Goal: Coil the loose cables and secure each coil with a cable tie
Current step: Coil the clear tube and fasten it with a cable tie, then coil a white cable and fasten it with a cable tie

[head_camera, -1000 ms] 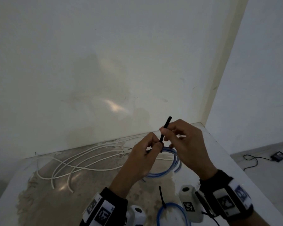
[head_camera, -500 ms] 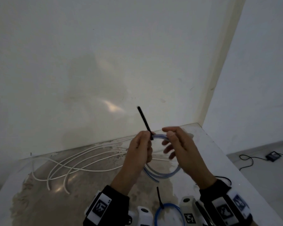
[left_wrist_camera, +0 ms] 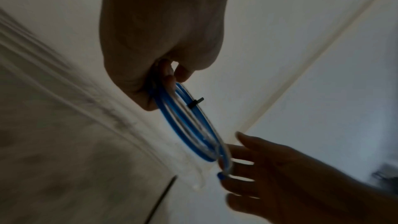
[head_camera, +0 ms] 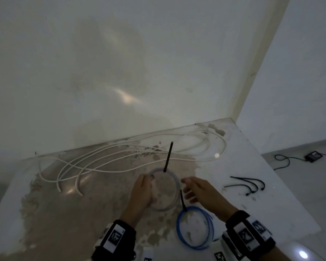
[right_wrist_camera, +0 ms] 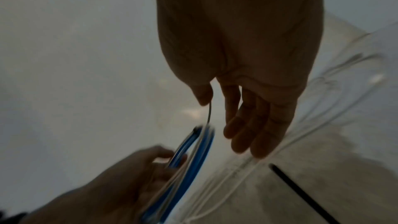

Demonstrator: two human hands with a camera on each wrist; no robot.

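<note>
My left hand (head_camera: 148, 182) grips the left rim of a small blue cable coil (head_camera: 174, 182), held low over the table and blurred by motion. A black cable tie (head_camera: 167, 157) binds the coil, and its long tail sticks up. In the left wrist view the coil (left_wrist_camera: 187, 125) hangs from my curled fingers, with the tie's head (left_wrist_camera: 194, 103) on its rim. My right hand (head_camera: 188, 187) is open with straight, spread fingers (right_wrist_camera: 254, 125) right by the coil's other rim; I cannot tell whether they touch it.
A second blue coil (head_camera: 195, 227) with a black tie lies on the table (head_camera: 45, 213) near my right wrist. A long loose white cable (head_camera: 120, 159) sprawls along the back wall. Spare black cable ties (head_camera: 248, 185) lie to the right. The table's right edge drops to the floor.
Both hands have come down toward the table with the tied coil. My right hand has let go and opened, while the left hand still holds the coil.
</note>
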